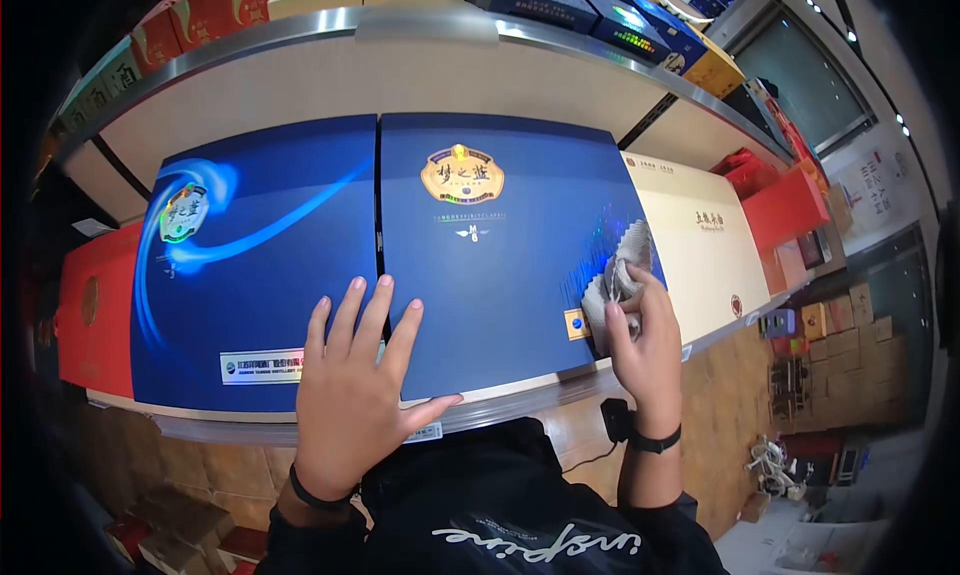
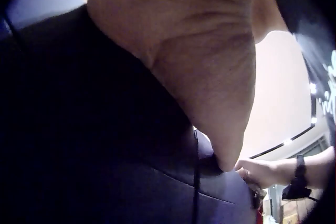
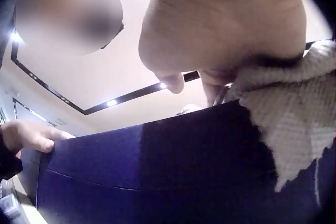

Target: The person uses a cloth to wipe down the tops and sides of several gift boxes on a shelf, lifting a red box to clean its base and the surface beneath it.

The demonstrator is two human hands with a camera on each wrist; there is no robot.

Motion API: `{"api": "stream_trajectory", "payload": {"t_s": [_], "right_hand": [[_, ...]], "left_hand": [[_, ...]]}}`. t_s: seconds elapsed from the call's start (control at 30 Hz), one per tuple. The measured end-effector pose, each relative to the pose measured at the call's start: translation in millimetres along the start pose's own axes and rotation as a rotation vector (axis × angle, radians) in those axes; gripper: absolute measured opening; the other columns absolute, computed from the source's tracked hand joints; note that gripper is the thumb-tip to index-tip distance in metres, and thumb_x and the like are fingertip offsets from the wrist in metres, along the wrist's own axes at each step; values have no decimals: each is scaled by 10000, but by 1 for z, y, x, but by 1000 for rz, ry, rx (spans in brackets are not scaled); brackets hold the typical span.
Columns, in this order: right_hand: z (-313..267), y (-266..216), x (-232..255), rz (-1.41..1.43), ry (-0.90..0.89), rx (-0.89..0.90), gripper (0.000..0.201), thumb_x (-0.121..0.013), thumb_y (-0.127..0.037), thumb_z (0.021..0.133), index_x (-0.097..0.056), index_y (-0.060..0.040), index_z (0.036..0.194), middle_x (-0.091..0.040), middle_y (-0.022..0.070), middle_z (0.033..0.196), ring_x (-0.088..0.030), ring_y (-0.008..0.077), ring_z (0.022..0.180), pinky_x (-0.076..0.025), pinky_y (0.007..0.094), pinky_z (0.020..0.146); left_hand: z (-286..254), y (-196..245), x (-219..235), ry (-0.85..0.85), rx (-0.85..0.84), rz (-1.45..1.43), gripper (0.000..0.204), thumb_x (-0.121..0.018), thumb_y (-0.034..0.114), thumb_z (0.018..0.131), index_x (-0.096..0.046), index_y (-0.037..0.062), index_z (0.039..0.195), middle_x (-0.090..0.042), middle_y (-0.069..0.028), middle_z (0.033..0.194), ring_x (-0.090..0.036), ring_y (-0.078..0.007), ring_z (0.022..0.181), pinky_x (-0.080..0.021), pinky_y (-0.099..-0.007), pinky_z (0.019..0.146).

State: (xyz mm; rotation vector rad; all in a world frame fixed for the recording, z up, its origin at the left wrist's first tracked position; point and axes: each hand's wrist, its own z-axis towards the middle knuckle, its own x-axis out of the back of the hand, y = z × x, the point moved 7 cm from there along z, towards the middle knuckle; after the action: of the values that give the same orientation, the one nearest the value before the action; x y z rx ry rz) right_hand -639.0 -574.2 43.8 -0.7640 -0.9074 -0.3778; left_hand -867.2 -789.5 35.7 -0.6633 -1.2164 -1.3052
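Two large blue boxes lie side by side on a shelf, a left one (image 1: 250, 275) with a light swirl and a right one (image 1: 480, 285) with a gold emblem. The left hand (image 1: 358, 395) rests with spread, straight fingers across the seam between them, near the front edge. At the right box's lower right corner, the right hand (image 1: 648, 345) pinches a crumpled grey cloth (image 1: 632, 250) against the surface. In the right wrist view the ribbed cloth (image 3: 294, 113) hangs over the box from under the hand (image 3: 226, 24).
A red box (image 1: 100, 305) lies at the far left and a cream box (image 1: 700, 235) at the right, beside red bags (image 1: 785, 210). A metal-edged upper shelf (image 1: 300, 30) holds more boxes behind. Cartons (image 1: 840, 355) are stacked on the floor at right.
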Motion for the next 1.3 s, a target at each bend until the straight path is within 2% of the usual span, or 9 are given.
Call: {"api": "stream_trajectory", "payload": {"t_s": [0.2,0.47,0.67,0.7,0.83,1.03,1.13,1.23,1.3], "right_hand": [[6,-20,-22,-34,-41,-107,214,-687,-101,965,-604,38,1106,-658,283,1336,-677,437,1100,-545,446,904],[-3,-107,-58,54,-125,378,273,-695,-80,951,-631,50,1182,-597,321,1433,-599,501,1298,-461,525,1112],[-29,-170,-78,210,-81,563,251,-794,-174,847,-752,-62,1068,-638,208,1370,-601,420,1272,-464,559,1112],[-32,-168,-76,157,-49,531,298,-788,-223,847,-759,-90,1112,-612,155,1374,-579,349,1258,-455,544,1125],[-41,-139,-69,17,-18,446,407,-815,-236,819,-778,-169,1219,-665,134,1297,-628,330,1193,-462,521,1085],[-71,-58,-50,-68,121,270,558,-724,-108,928,-576,37,1446,-643,244,1378,-596,439,1272,-436,527,1106],[-76,-45,-50,4,163,72,510,-656,-90,988,-545,73,1458,-621,267,1402,-578,454,1289,-419,544,1117],[-60,-89,-61,-99,-5,350,463,-618,-142,995,-617,44,1419,-618,274,1425,-564,462,1343,-401,556,1141],[-60,-123,-75,-66,-75,451,447,-592,-170,999,-667,31,1391,-615,285,1445,-556,467,1381,-385,558,1167]], "left_hand": [[-4,0,-3,42,-9,21,1050,-901,595,664,-580,-3,1465,-523,-216,1559,-460,-422,1469,-346,-599,1219],[-2,-1,-6,48,-12,26,1105,-864,591,700,-488,-19,1541,-527,-221,1554,-470,-426,1462,-350,-587,1212],[-10,-9,-15,55,-71,56,1019,-908,460,634,-530,5,1464,-547,-205,1512,-490,-413,1445,-374,-583,1203],[-11,-10,-15,54,-55,29,952,-908,420,650,-544,16,1432,-545,-194,1522,-490,-420,1447,-376,-579,1202],[-3,-8,-7,18,-42,-34,1072,-930,354,628,-478,28,1544,-542,-177,1563,-485,-448,1453,-374,-584,1195],[-8,-11,-10,21,-126,-5,1169,-847,644,643,-465,38,1567,-560,-170,1556,-492,-453,1451,-375,-599,1186],[-13,-14,-16,87,-228,-43,1220,-552,935,729,-469,42,1556,-582,-193,1539,-524,-485,1426,-367,-631,1179],[-16,-19,-19,163,-313,-46,1290,-334,1028,751,-465,25,1551,-582,-207,1539,-549,-500,1402,-369,-646,1170],[-18,-24,-20,169,-334,-94,1302,-342,1027,750,-464,5,1548,-580,-212,1540,-548,-499,1404,-371,-647,1168]]}}
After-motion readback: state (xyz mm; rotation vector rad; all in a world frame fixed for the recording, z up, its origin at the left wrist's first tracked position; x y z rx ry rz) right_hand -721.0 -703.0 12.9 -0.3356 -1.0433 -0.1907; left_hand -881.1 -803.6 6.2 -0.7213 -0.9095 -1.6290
